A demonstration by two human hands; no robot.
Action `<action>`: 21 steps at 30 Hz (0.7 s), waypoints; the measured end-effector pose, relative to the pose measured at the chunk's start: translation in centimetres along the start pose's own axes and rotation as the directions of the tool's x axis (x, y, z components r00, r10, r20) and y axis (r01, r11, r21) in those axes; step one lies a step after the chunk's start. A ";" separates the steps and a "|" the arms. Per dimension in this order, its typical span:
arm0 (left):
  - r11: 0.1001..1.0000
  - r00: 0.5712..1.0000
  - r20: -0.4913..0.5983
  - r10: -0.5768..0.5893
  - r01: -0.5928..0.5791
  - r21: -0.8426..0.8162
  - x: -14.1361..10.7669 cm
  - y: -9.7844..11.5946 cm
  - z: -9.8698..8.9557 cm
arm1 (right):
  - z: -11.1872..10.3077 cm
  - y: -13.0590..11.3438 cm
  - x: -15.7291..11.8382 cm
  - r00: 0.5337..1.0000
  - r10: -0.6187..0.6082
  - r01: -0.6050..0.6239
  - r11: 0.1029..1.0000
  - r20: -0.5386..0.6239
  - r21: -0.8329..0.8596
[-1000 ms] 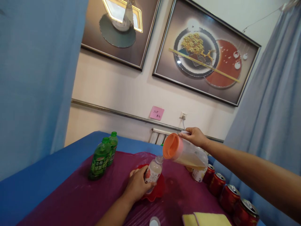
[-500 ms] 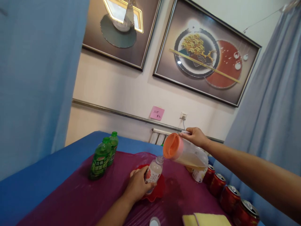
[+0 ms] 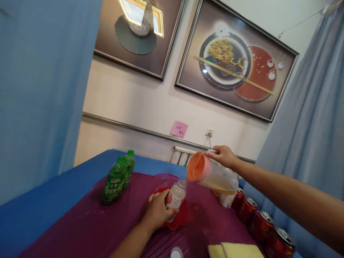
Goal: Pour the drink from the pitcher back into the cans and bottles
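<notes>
In the head view, the left hand is wrapped around a labelled clear bottle, thumb across its lower front, and the right hand grasps the handle of a pitcher from above. The clear bottle is near the middle of the surface, over a red dish on a purple sheet; the thumb hides part of its base, so whether it rests in the dish cannot be told. The main relation is between the two openings. The pitcher hangs over the surface to the right of the clear bottle, laid on its side, its long axis running from the base, by the right edge, to the orange lid, whose lower rim is at the clear bottle's open mouth. The clear bottle's own axis is roughly upright, so the two meet almost crosswise; whether rim and mouth touch is too small to tell. Pale liquid lies along the pitcher's underside. The left hand is nearer the mouth; the right grips farther off, up and to the right. Green bottles stand toward the far left corner, red cans line the right edge, and a yellow cloth lies toward the near edge.
</notes>
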State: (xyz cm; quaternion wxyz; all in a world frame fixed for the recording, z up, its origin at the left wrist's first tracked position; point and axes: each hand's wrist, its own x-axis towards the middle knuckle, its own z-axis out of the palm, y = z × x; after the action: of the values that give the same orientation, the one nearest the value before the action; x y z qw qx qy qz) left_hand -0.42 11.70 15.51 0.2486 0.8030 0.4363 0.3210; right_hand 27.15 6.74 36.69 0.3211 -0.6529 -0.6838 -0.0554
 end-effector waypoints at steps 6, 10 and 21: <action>1.000 1.000 -0.012 0.011 -0.011 -0.004 0.0 0.1 0.0 | 0.0 -0.1 0.0 1.000 0.003 -0.003 1.000 0.004 -0.021; 1.000 1.000 -0.007 0.009 -0.009 -0.010 0.0 0.0 0.1 | 0.0 -0.2 0.0 1.000 0.005 -0.005 1.000 0.006 -0.020; 1.000 1.000 -0.011 0.005 -0.005 -0.002 0.0 0.0 0.1 | 0.1 -0.1 0.0 1.000 -0.005 0.005 1.000 0.001 -0.017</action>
State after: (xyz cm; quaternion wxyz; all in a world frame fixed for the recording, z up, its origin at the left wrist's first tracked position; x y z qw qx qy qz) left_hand -0.39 11.68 15.45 0.2459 0.8021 0.4353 0.3265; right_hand 27.00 6.75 36.66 0.3154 -0.6539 -0.6849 -0.0615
